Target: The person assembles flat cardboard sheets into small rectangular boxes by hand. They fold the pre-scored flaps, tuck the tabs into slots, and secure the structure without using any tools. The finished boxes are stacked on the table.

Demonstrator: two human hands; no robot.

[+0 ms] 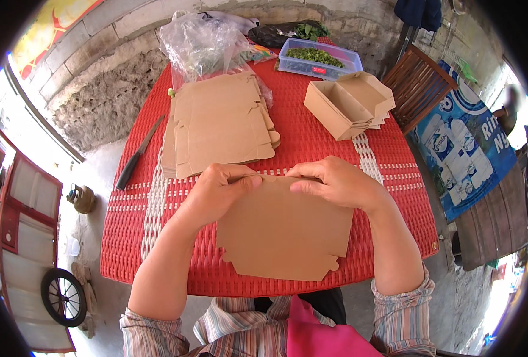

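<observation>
A flat, die-cut brown cardboard box blank lies before me at the near side of the red woven table. My left hand pinches its far edge left of the middle, thumb on top. On the same edge, to the right, my right hand pinches it in the same way. Just beyond my left hand lies a stack of flat box blanks. Past my right hand stand nested, folded cardboard boxes, the top one with its lid raised.
A knife with a black handle lies left of the stack. Toward the back are a clear plastic bag and a plastic tub of chopped greens. A wooden chair stands at the right beside a blue banner.
</observation>
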